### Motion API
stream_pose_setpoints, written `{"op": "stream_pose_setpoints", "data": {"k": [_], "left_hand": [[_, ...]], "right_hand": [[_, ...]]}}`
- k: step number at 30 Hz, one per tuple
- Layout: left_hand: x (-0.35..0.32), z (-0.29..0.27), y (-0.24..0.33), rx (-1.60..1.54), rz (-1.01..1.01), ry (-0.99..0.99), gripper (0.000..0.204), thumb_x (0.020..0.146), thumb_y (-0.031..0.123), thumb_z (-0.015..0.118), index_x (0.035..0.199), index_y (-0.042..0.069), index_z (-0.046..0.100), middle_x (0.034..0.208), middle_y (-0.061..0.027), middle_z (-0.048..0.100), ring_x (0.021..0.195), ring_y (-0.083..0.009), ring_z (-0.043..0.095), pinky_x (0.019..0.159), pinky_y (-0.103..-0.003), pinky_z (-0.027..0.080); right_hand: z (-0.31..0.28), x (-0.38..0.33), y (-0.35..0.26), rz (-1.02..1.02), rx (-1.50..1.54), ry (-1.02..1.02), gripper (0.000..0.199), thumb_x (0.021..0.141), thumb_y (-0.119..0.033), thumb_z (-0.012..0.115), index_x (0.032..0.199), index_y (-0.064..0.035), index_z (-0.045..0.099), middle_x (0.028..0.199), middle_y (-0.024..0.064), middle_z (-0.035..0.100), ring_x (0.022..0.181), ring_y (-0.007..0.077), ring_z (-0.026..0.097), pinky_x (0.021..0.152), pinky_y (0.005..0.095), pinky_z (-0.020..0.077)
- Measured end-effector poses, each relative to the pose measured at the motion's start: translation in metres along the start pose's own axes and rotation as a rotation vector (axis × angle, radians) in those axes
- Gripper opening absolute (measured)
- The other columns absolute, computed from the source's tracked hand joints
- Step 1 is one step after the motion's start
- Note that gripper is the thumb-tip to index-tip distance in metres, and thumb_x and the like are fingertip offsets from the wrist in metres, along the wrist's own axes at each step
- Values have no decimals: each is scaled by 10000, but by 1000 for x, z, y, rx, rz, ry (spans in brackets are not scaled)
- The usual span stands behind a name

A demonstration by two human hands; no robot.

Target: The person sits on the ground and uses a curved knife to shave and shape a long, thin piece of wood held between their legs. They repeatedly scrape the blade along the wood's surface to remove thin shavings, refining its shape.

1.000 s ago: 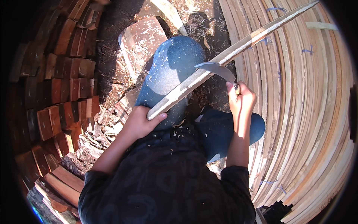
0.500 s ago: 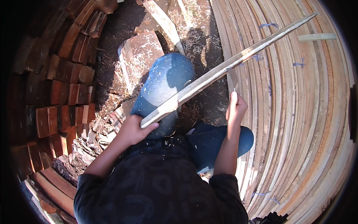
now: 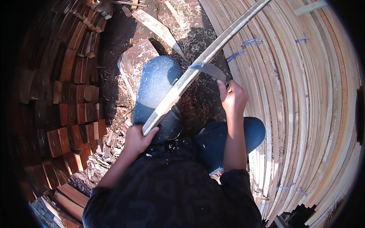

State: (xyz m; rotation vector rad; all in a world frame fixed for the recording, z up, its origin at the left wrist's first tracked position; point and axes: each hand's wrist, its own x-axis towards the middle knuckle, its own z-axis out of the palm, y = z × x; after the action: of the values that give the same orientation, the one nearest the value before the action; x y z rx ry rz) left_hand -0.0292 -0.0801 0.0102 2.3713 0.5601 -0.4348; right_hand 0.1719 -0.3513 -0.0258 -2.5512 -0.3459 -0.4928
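My left hand [image 3: 139, 140] is closed round the near end of a long wooden pole [image 3: 173, 95]. The pole slants up and away to the right, passing over my raised left knee [image 3: 157, 79]. In my right hand [image 3: 234, 98] is a sickle-like curved knife [image 3: 208, 70], its short handle mostly hidden by the fingers. The grey blade reaches left from the fist, and its tip end lies against or across the pole just beyond the knee. Small pale shavings cling to my jeans and shirt.
Long sawn strips [image 3: 296, 114] with blue ties lie stacked on the right. Short reddish blocks [image 3: 68, 110] are piled on the left. Ahead on the ground are a pale plank [image 3: 159, 30], a broad wood slab [image 3: 133, 60] and scattered shavings.
The pole has swung steeper, its far end moving left. My right hand has risen slightly and turned, so the knife blade now points left across the pole.
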Motion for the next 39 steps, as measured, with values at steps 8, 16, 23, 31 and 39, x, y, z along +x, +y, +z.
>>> {"op": "stream_pose_setpoints", "data": {"k": [8, 16, 23, 31, 39], "left_hand": [[6, -10, -1, -62, -46, -64, 537, 795, 454, 697, 741, -78, 661, 611, -235, 608, 611, -359, 648, 588, -427, 490], [7, -17, 4, -96, -81, -135, 560, 807, 456, 691, 735, -98, 646, 579, -209, 594, 566, -289, 631, 576, -407, 476], [7, -17, 5, -115, -85, -119, 554, 803, 458, 695, 735, -90, 653, 585, -211, 599, 584, -306, 644, 584, -413, 480], [6, -19, 12, 45, -69, -123, 610, 792, 555, 651, 808, -54, 691, 700, -253, 636, 705, -401, 648, 676, -442, 513], [-2, -14, 10, 31, 45, 45, 616, 795, 574, 636, 828, -39, 697, 721, -252, 644, 727, -407, 651, 704, -456, 518]], "right_hand": [[-21, 7, 54, 545, 513, 111, 538, 934, -369, 581, 590, 30, 474, 497, 30, 340, 501, 92, 315, 466, 316, 273], [-11, 0, -7, 251, 308, -247, 517, 845, -409, 670, 596, 7, 493, 479, 161, 429, 438, 358, 454, 445, 406, 357], [-7, -7, -24, 89, 397, -397, 473, 789, -371, 737, 596, -13, 495, 494, 148, 452, 463, 353, 473, 449, 397, 381], [-27, 22, 78, 739, 420, 253, 488, 933, -353, 593, 594, -34, 446, 480, -12, 340, 478, 81, 356, 457, 315, 303], [-9, -6, 34, 520, 652, 38, 176, 874, -75, 646, 876, -20, 479, 720, 5, 515, 641, 44, 475, 559, 225, 383]]}}
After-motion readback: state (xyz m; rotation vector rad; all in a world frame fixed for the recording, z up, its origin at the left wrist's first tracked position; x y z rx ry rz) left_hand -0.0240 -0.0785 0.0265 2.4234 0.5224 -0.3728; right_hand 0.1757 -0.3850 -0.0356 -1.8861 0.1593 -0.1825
